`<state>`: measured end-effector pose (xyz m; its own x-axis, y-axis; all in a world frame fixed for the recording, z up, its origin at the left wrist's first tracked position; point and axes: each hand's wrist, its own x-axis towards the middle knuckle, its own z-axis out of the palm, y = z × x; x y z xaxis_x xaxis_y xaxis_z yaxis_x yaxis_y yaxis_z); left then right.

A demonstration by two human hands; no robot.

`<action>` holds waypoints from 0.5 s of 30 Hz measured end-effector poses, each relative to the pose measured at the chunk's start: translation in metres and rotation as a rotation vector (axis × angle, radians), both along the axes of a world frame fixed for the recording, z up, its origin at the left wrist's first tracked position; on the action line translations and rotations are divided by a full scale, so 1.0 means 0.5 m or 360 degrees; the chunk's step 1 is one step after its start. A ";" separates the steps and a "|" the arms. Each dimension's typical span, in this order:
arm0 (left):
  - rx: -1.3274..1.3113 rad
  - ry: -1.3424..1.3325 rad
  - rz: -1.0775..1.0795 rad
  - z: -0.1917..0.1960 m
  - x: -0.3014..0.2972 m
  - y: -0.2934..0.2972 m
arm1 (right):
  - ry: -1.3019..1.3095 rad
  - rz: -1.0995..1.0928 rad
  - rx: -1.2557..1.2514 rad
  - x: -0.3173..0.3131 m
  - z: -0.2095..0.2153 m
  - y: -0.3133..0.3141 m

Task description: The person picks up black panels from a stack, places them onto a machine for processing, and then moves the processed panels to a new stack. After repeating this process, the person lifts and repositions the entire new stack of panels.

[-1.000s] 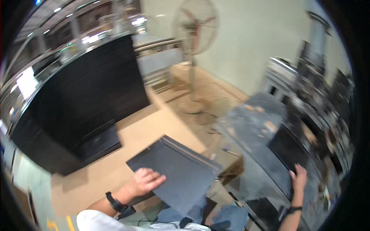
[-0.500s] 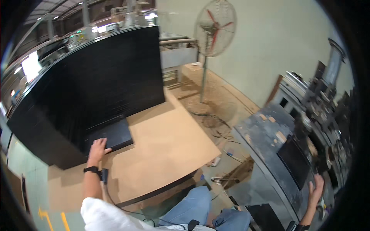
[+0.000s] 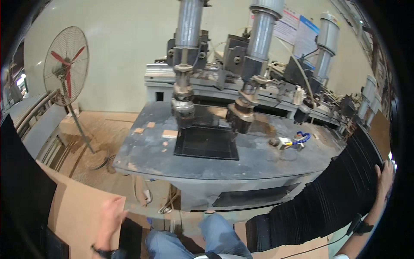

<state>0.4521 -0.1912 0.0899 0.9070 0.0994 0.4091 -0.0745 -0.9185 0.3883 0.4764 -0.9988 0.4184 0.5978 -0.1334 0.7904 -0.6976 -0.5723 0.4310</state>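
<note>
My right hand is raised at the far right, thumb apart from the fingers, against the end face of a tall stack of thin black panels. My left hand, smeared by motion, is over a brown board at the lower left; its fingers cannot be made out. One flat black panel lies on the grey machine table in front of me, under two vertical machine heads. Part of another black panel shows on the brown board.
Grey cylinders with heads stand in a row along the machine. Wood scraps and a blue coiled hose are on the table. A pedestal fan stands at the left, beside a black stack at the edge.
The view has swung right towards the machine. My left hand has come off the black panel on the brown board. My right hand has moved from the machine table to the right-hand stack.
</note>
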 end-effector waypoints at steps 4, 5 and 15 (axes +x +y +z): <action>0.0246 -0.0405 -0.0812 0.049 0.390 -0.285 | -0.0227 0.0354 0.0121 -0.008 -0.019 0.164; 0.0212 -0.0411 -0.0833 0.043 0.468 -0.349 | -0.0296 0.0617 0.0072 -0.003 -0.035 0.183; 0.0379 -0.0166 -0.0464 -0.023 0.474 -0.420 | 0.0538 0.2261 0.0597 0.357 -0.283 0.551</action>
<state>0.6893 -0.4014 0.0786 0.8356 -0.2655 0.4810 -0.3736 -0.9165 0.1431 0.6548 -0.7234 0.2770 0.5415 0.5386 0.6455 0.6147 -0.7775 0.1331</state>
